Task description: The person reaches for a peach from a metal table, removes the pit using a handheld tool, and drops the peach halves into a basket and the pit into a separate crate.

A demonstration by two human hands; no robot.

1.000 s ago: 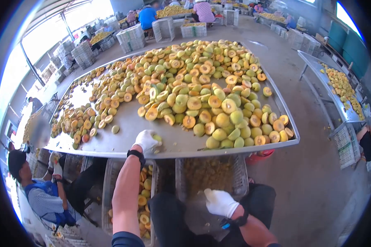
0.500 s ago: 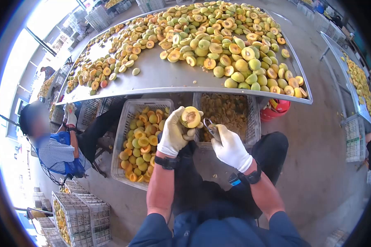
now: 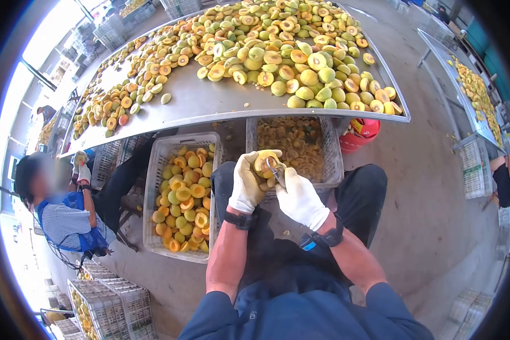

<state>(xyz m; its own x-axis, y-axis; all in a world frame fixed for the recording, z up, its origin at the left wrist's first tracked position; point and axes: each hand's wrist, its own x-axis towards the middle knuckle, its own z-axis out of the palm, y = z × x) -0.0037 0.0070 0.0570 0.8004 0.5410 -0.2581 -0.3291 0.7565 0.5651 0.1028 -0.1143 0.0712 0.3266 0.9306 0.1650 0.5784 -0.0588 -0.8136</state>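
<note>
In the white-gloved fingers of my left hand (image 3: 247, 184) sits a halved yellow peach (image 3: 260, 163), cut face up. My right hand (image 3: 301, 195), also gloved, grips a small pitting tool (image 3: 273, 164) with a looped metal end. That loop touches the cut face, around its centre; fingers hide the handle. Just left of my hands stands a crate (image 3: 188, 139) of peach halves, many showing hollowed centres. Beyond my hands, another crate (image 3: 335, 158) holds brown-yellow pits and scraps.
A metal table (image 3: 192, 96) heaped with halved peaches (image 3: 255, 54) spans the front. Beneath its right side is a red bucket (image 3: 358, 135). A seated co-worker (image 3: 68, 215) is at the left, above stacked crates (image 3: 113, 306). Another fruit-covered table (image 3: 447, 85) stands right.
The tool, earlier beside the peach half, is now against its cut face. My hands have come together, and the peach half has tilted. The whole view has shifted slightly.
</note>
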